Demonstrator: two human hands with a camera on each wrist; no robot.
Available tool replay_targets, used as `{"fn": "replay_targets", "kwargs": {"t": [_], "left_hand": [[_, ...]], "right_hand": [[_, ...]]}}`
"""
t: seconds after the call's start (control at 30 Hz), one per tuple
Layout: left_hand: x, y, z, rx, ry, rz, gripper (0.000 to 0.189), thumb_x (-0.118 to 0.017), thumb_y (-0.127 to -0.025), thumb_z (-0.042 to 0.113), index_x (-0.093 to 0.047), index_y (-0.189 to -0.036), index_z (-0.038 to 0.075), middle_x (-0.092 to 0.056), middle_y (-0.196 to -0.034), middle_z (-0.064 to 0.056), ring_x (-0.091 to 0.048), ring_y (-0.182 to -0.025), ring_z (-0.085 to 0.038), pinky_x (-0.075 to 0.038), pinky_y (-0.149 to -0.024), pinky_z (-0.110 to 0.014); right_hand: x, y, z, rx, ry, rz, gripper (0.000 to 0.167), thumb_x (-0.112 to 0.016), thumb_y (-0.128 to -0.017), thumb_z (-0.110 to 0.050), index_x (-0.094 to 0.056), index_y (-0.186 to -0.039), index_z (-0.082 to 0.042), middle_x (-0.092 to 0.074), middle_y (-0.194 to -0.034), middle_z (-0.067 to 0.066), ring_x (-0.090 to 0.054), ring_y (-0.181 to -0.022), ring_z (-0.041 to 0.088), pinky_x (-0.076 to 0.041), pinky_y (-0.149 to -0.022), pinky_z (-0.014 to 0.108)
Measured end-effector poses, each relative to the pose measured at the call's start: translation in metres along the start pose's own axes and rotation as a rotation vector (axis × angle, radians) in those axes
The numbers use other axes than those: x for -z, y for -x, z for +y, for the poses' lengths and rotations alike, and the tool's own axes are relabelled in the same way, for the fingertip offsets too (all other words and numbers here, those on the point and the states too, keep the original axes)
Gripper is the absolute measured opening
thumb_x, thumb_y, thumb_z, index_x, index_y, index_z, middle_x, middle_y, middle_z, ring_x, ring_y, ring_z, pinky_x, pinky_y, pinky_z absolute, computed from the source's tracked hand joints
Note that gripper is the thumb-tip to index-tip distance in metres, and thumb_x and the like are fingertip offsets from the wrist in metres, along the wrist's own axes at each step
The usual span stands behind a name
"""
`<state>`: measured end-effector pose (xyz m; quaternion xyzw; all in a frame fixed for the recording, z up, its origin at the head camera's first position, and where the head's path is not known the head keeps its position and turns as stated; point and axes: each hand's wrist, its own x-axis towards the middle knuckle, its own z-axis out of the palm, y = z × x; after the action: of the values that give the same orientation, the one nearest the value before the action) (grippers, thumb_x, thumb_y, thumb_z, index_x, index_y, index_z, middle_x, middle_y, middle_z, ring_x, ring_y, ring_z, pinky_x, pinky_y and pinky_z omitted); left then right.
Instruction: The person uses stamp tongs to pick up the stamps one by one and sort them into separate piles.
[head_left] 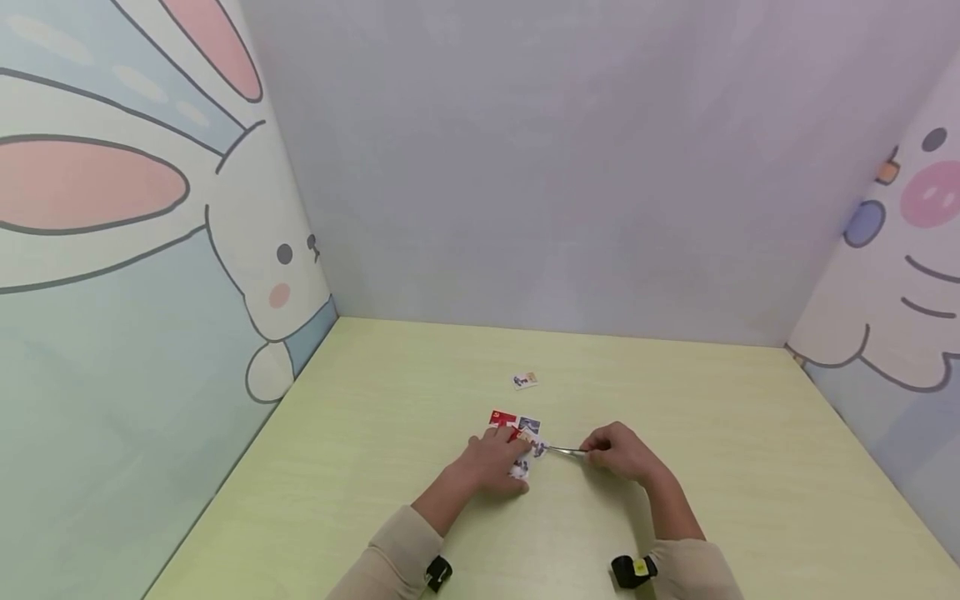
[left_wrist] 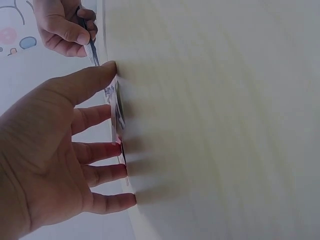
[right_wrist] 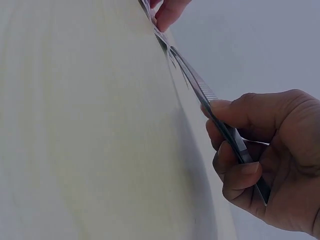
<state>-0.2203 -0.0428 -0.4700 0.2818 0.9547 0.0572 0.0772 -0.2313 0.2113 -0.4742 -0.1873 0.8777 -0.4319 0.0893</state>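
Note:
My left hand [head_left: 491,463] rests its spread fingertips on a small group of postage stamps [head_left: 529,425]. Among them are a red stamp [head_left: 501,417] and white ones with small dark pictures. From the right, my right hand [head_left: 622,452] grips a pair of metal tweezers [head_left: 567,451] between thumb and fingers. The tweezers' tips meet the edge of a white stamp [head_left: 538,446] lying over the others. In the right wrist view the tweezers [right_wrist: 202,90] slant up toward the thin stamp edges [right_wrist: 165,42]. My left fingers hide part of the stamps.
A single stamp [head_left: 525,381] lies apart, farther back on the pale yellow table [head_left: 675,392]. A plain grey wall [head_left: 562,183] stands behind the table, with cartoon-printed panels [head_left: 247,250] at both sides.

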Motion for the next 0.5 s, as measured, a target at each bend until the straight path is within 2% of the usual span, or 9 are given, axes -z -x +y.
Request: {"fn": "replay_targets", "kwargs": {"t": [0.2,0.5], "left_hand": [[-0.0003,0.0002,0.0005,0.005,-0.001,-0.002,0.061,-0.068,-0.079,0.046,-0.051,-0.133,0.023,-0.045,-0.131,-0.003,-0.041,-0.117,-0.025,-0.040,-0.089,-0.052],[0.0000,-0.0003,0.0001,0.005,0.012,-0.005,0.062,-0.068,-0.079,0.046,-0.050,-0.134,0.023,-0.045,-0.132,-0.004,-0.041,-0.117,-0.025,-0.040,-0.088,-0.051]], "right_hand": [[-0.0013,-0.0023,0.0015,-0.007,0.014,0.009,0.008,-0.061,-0.083,0.002,-0.068,-0.087,0.002,-0.058,-0.073,0.001,-0.046,-0.064,0.016,-0.039,-0.055,0.027],[0.0017,0.0041,0.0007,0.030,0.011,0.038,0.008,-0.061,-0.082,0.002,-0.068,-0.085,0.000,-0.059,-0.074,0.001,-0.047,-0.064,0.016,-0.039,-0.056,0.027]]}}
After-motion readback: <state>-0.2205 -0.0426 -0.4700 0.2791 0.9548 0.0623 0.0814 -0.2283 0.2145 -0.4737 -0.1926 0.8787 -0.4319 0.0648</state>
